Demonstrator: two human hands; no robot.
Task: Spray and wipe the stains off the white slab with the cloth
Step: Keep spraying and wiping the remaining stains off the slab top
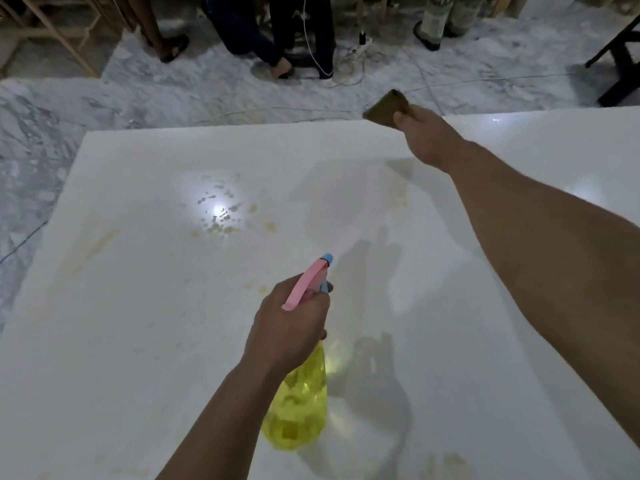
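The white slab (145, 341) fills most of the view, with yellowish stains (221, 226) and wet droplets near a light glare at its upper middle. My left hand (291, 330) grips a yellow spray bottle (298, 407) with a pink and blue trigger head (311, 282), nozzle pointing away over the slab. My right hand (429, 140) is raised above the slab's far edge, holding a folded brown cloth (386, 107) clear of the surface. A faint yellow smear (100, 244) runs along the slab's left side.
A second white slab (554, 150) lies to the right. Beyond the far edge is a marble floor (173, 88) with cables and a power strip (358, 50). People's legs (277, 36) and wooden frames (52, 29) stand at the back.
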